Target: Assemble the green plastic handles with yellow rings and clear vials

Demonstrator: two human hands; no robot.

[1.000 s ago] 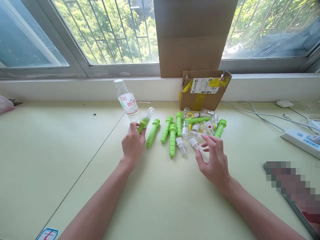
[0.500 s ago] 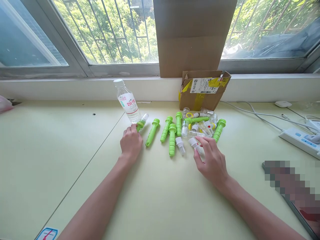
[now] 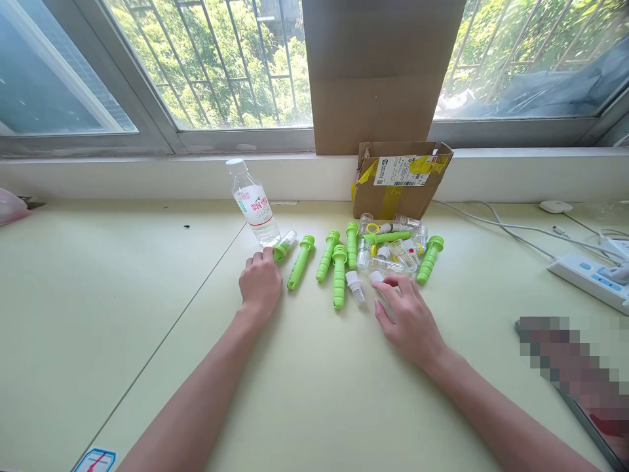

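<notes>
My left hand (image 3: 260,280) is closed around a green ribbed handle (image 3: 280,252) that has a clear tube (image 3: 289,240) at its far end. Most of this handle is hidden by the fingers. On the right, my right hand (image 3: 411,320) is spread over a white cap piece (image 3: 376,277) on the table, thumb and fingertips apart. The fingers cover much of that piece; whether they touch it I cannot tell. A similar white piece with a clear ridged end (image 3: 355,288) lies just left of it. Several green handles (image 3: 339,278) lie between my hands.
Behind my right hand is a pile of clear tubes (image 3: 405,255) with yellow rings. A cardboard box (image 3: 393,196) stands behind the pile, and a water bottle (image 3: 255,206) near my left hand. At right are a power strip (image 3: 592,278), cables and a phone-like slab (image 3: 565,393).
My right hand has shifted slightly left, its fingers covering more of the white piece. My left hand keeps its hold on the green handle, whose clear tube now points slightly farther right.
</notes>
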